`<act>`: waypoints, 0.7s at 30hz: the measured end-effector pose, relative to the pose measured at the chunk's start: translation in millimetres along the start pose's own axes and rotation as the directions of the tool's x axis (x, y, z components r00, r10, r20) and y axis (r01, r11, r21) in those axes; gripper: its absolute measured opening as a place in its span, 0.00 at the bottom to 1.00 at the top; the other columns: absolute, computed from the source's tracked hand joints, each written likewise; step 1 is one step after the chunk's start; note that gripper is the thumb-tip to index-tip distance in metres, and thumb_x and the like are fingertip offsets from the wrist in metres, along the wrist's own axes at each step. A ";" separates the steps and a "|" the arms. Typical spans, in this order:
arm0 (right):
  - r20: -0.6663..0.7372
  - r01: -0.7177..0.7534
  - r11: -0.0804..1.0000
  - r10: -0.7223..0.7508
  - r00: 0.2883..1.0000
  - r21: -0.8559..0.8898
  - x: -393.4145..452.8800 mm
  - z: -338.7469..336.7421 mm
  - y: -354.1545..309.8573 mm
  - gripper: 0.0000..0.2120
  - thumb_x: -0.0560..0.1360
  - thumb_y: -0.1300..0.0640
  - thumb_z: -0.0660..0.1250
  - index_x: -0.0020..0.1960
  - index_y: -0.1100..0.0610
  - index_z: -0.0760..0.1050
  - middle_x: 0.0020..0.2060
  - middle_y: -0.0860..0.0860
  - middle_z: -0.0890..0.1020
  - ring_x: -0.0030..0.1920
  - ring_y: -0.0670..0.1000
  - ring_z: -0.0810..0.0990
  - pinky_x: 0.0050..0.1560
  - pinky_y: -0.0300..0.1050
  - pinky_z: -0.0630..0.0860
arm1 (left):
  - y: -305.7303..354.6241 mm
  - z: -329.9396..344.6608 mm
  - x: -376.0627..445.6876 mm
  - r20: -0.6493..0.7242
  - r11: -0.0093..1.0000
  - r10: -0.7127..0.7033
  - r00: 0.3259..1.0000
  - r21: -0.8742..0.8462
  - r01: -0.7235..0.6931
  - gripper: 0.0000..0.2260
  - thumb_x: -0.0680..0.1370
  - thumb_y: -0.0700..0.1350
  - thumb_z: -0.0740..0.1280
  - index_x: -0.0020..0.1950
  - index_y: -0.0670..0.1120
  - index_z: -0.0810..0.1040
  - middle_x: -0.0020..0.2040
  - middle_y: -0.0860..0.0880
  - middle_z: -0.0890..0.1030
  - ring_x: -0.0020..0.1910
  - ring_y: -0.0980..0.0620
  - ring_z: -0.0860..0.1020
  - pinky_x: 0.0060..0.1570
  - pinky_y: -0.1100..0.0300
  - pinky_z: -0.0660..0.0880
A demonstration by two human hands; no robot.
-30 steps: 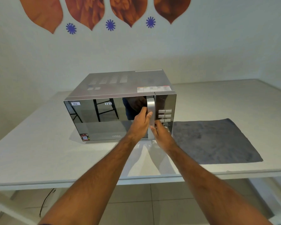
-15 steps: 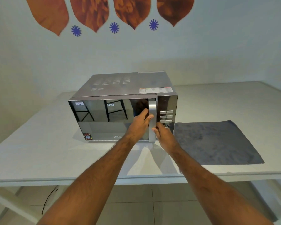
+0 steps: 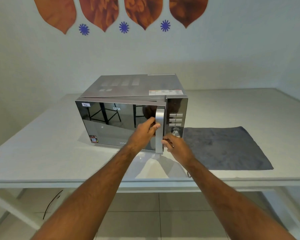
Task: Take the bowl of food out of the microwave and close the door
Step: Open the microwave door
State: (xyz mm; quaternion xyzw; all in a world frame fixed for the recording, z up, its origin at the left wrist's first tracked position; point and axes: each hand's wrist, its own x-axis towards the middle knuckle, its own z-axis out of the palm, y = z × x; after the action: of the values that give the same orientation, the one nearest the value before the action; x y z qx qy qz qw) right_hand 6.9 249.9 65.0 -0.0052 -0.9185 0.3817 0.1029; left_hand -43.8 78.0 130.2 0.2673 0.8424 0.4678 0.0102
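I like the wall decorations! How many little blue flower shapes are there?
3. One blue flower shape on the left, one in the middle, one on the right, each between the brown leaf shapes.

Two bare forearms, no sleeves, unadorned hands

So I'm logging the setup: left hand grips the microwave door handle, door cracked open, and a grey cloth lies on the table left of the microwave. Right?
One slip: the cloth lies right of the microwave, not left, as the head view shows. The rest holds: the left hand grips the handle, and the door is cracked open.
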 end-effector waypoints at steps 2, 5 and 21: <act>0.007 0.007 1.000 -0.007 1.000 -0.005 -8.8 -6.1 6.4 0.11 0.83 0.50 0.65 0.62 0.53 0.78 0.56 0.54 0.84 0.53 0.53 0.84 0.56 0.57 0.84 | 0.1 -2.6 -7.9 0.007 1.000 0.006 1.000 -0.006 -0.006 0.14 0.87 0.53 0.63 0.70 0.49 0.76 0.67 0.45 0.83 0.65 0.47 0.83 0.66 0.44 0.82; 0.001 -0.021 1.000 0.021 1.000 -0.007 -21.0 -14.8 13.6 0.07 0.83 0.49 0.66 0.58 0.50 0.78 0.51 0.50 0.84 0.50 0.51 0.84 0.52 0.54 0.85 | -0.1 -8.9 -21.4 0.022 0.999 0.004 1.000 -0.054 -0.003 0.13 0.87 0.52 0.64 0.69 0.50 0.77 0.65 0.46 0.84 0.63 0.49 0.84 0.65 0.46 0.83; 0.339 0.038 0.904 0.120 0.933 -0.425 -46.6 23.6 27.6 0.29 0.87 0.46 0.54 0.83 0.58 0.56 0.83 0.55 0.58 0.83 0.58 0.56 0.82 0.56 0.55 | -19.7 -66.7 -135.2 0.061 0.932 -0.131 0.990 -0.332 0.144 0.15 0.82 0.53 0.70 0.67 0.50 0.85 0.59 0.53 0.89 0.60 0.51 0.87 0.59 0.54 0.85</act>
State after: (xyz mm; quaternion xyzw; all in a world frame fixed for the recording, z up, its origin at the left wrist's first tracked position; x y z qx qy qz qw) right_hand 46.1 248.9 20.8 0.0223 -0.9823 0.1691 -0.0776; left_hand 45.5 -44.6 120.6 0.2108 0.7668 0.5973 0.1040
